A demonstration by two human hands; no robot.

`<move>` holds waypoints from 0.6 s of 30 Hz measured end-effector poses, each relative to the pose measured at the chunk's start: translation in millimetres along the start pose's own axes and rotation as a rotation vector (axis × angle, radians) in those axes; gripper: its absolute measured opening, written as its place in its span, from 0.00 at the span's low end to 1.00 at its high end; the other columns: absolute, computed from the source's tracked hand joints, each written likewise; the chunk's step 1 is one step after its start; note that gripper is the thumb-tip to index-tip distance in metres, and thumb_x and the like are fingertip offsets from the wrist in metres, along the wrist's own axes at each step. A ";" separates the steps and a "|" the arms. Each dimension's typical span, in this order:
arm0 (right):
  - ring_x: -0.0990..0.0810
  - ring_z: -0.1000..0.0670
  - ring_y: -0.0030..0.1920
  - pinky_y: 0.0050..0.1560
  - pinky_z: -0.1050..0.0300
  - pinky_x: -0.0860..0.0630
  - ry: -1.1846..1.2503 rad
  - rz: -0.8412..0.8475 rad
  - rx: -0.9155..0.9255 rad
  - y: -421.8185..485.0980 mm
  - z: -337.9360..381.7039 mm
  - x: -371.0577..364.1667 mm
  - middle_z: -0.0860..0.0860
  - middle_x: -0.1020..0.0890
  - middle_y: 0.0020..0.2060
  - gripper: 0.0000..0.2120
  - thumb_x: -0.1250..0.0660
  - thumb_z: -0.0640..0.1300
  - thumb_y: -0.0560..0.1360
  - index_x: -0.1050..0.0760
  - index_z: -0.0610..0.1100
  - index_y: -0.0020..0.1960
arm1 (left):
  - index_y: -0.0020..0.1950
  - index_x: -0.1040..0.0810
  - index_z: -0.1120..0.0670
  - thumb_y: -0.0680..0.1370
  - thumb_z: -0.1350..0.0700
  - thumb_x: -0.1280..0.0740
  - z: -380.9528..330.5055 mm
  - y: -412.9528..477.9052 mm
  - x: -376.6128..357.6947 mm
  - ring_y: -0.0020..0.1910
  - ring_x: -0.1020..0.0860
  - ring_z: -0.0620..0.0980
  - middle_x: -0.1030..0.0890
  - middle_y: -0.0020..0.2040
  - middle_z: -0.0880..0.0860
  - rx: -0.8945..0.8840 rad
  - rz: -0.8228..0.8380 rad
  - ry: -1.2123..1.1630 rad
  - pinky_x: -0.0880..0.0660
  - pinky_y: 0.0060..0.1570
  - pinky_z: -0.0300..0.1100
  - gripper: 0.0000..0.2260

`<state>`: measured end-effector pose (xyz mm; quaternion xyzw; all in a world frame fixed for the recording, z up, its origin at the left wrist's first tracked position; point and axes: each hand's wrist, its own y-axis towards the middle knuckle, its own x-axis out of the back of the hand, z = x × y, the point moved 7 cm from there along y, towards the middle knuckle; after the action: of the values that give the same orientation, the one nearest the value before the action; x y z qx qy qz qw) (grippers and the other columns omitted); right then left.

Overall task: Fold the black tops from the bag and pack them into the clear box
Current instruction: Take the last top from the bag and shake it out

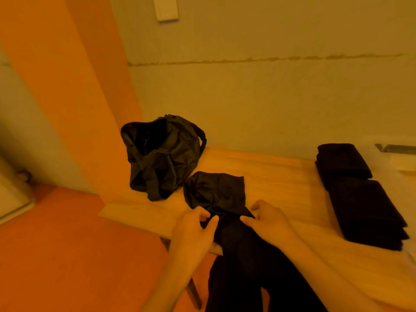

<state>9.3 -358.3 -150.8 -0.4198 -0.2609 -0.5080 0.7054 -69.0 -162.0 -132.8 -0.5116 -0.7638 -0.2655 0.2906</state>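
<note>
At the near edge of the bench (270, 174), the left hand (193, 230) and right hand (269, 220) each pinch a crumpled black top (216, 194) just beside the open bag (162, 156).

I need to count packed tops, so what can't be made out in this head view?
Head view:
Clear box: mostly cut off by the right edge, blurred; contents unseen.
Bag: interior too dark to show any tops inside.
Folded stack: black layers merge; count unclear.
Black top: lower part runs off the bottom edge.
</note>
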 end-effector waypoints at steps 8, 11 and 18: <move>0.20 0.47 0.53 0.49 0.50 0.22 0.277 -0.132 -0.046 46.0 5.8 12.0 0.48 0.19 0.53 0.23 0.41 0.64 0.80 0.31 0.47 0.65 | 0.56 0.23 0.57 0.82 0.46 0.34 6.4 93.0 -11.8 0.53 0.22 0.55 0.22 0.47 0.52 0.070 -0.080 0.196 0.29 0.46 0.45 0.15; 0.21 0.50 0.46 0.38 0.58 0.28 0.172 -0.081 0.008 69.6 17.5 10.0 0.51 0.20 0.45 0.22 0.38 0.64 0.79 0.24 0.46 0.57 | 0.45 0.24 0.56 0.84 0.56 0.35 -3.1 95.7 -20.1 0.39 0.25 0.43 0.25 0.38 0.48 0.005 -0.086 -0.096 0.32 0.39 0.38 0.08; 0.22 0.48 0.39 0.37 0.54 0.29 0.205 -0.110 0.079 82.5 26.2 3.5 0.47 0.22 0.35 0.11 0.32 0.47 0.80 0.23 0.43 0.42 | 0.48 0.26 0.56 0.84 0.60 0.41 17.8 88.6 -23.5 0.45 0.22 0.50 0.22 0.46 0.55 0.400 -0.085 -1.153 0.25 0.46 0.42 0.07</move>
<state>89.2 -326.7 -161.6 -0.3225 -0.2298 -0.5756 0.7155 18.0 -134.4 -152.3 -0.4776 -0.8527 0.1916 -0.0900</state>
